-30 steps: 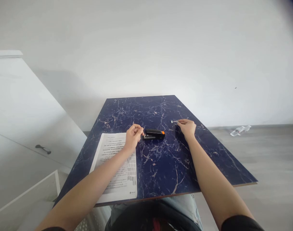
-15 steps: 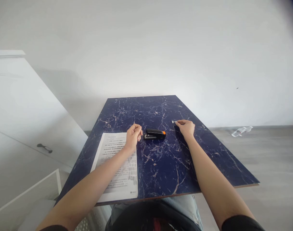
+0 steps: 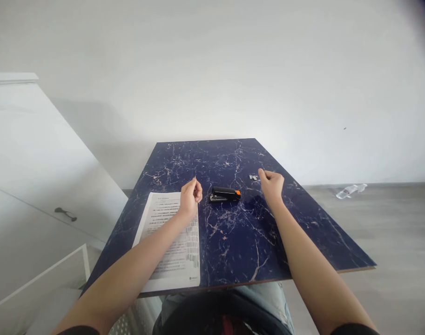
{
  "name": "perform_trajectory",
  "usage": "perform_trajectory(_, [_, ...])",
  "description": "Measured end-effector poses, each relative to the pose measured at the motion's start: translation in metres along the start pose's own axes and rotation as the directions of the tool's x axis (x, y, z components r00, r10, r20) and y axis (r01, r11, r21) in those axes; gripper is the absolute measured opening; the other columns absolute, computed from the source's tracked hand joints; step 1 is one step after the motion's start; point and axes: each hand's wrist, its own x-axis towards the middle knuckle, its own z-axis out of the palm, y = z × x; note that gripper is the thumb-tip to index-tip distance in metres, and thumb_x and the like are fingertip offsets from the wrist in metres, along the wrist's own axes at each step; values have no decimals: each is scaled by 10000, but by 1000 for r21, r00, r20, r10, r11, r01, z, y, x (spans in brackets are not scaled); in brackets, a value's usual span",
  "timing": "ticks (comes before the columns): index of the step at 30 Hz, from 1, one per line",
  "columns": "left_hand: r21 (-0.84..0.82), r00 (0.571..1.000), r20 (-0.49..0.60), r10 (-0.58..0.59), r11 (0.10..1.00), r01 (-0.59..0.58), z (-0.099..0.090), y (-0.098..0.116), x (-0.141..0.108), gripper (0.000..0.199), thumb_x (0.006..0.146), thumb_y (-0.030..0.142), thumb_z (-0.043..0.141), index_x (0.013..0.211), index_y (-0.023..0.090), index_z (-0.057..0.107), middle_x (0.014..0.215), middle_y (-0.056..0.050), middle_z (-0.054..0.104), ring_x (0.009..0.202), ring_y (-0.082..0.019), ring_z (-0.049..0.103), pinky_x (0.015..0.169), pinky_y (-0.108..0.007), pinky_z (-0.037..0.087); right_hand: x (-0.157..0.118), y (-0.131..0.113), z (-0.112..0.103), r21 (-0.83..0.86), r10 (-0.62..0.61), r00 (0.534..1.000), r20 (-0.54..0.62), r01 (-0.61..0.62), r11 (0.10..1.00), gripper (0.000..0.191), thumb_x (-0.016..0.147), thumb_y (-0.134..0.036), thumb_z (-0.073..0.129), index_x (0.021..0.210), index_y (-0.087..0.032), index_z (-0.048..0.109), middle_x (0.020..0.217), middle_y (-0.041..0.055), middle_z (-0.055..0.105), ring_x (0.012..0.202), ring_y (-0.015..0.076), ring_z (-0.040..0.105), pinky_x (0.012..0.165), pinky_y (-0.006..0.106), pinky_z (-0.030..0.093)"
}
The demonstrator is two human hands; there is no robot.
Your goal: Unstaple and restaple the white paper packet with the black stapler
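Note:
My left hand (image 3: 190, 197) is closed, fingers curled together above the top right corner of a printed sheet (image 3: 159, 253); whether they pinch anything is too small to see. Just right of it, a black stapler (image 3: 224, 194) with an orange end lies on the dark blue marbled table (image 3: 229, 251), not touched by either hand. Beyond the stapler's right end are small silvery pieces (image 3: 252, 177), perhaps staple strips. Right beside those pieces, my right hand (image 3: 272, 186) is closed with thumb and fingers together. What it holds, if anything, is hidden.
To the left stands a white cabinet (image 3: 51, 186) with a dark handle (image 3: 65, 214). A pale wall (image 3: 212, 70) rises behind the table. Crumpled clear plastic (image 3: 351, 190) lies on the grey floor at right. The table's front edge runs close to my lap.
My right hand has drawn slightly right, off the small silvery pieces, and its fingers have curled in. My left hand has shifted a little left, away from the stapler.

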Motion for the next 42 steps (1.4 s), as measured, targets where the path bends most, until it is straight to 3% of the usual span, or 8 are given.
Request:
perform_trajectory(9, [133,991,-47,-124,983,129,-13,-18,8,433,900,531,617,658,179,545,516,37,395,409,-65,310,409,-218,220,-29,-24,32,145,-149,886,440,93,985,582,901,-610,488,552,-220,234,550,-26,240,555,115,231,537,288,222])
perform_trajectory(17, [393,994,-29,-108,913,110,-19,-25,10,418,890,510,629,646,171,595,518,17,474,413,-74,358,417,-211,233,-27,-14,41,120,-78,847,526,17,993,581,905,-680,457,575,-220,329,565,-34,308,570,131,311,562,287,270])
perform_trajectory(26, [607,996,46,-77,794,33,-16,-24,7,206,860,394,644,862,189,660,764,-48,700,584,-160,621,502,-249,464,-28,-17,32,288,-300,647,701,129,949,443,699,-565,792,898,-204,633,787,-13,598,679,142,488,655,268,398])
perform_trajectory(28, [622,996,35,-79,782,40,-16,-25,7,185,865,373,622,868,190,650,766,-42,698,603,-163,629,521,-254,475,-22,-11,30,286,-294,685,667,129,950,401,730,-553,763,906,-206,670,807,5,632,701,156,523,672,280,420])
perform_trajectory(31, [652,1000,19,-18,759,2,-16,-24,8,167,877,353,590,859,194,640,760,-26,686,614,-148,614,550,-246,457,-7,5,26,109,-136,873,468,96,989,340,817,-537,667,906,-212,716,838,40,677,736,187,573,733,315,456])
perform_trajectory(33, [676,1000,14,28,736,-30,-16,-23,8,162,881,343,582,838,196,635,745,-15,671,618,-139,599,575,-243,443,3,17,23,-117,14,950,311,24,993,346,821,-519,658,954,-209,740,893,73,689,802,222,610,798,347,473])
perform_trajectory(37, [705,996,14,83,705,-69,-14,-19,5,153,884,318,574,809,195,626,736,-5,651,637,-133,580,620,-247,436,18,32,26,-426,177,954,240,-61,903,540,793,-543,680,1212,-202,703,1117,154,636,957,278,635,871,389,489])
perform_trajectory(42, [727,977,33,209,667,-167,-3,-5,-3,167,915,300,558,800,190,605,710,8,601,646,-125,549,633,-242,423,37,15,55,-549,202,865,460,98,830,354,832,-265,606,1153,-160,713,1139,181,634,1042,284,635,890,368,493])
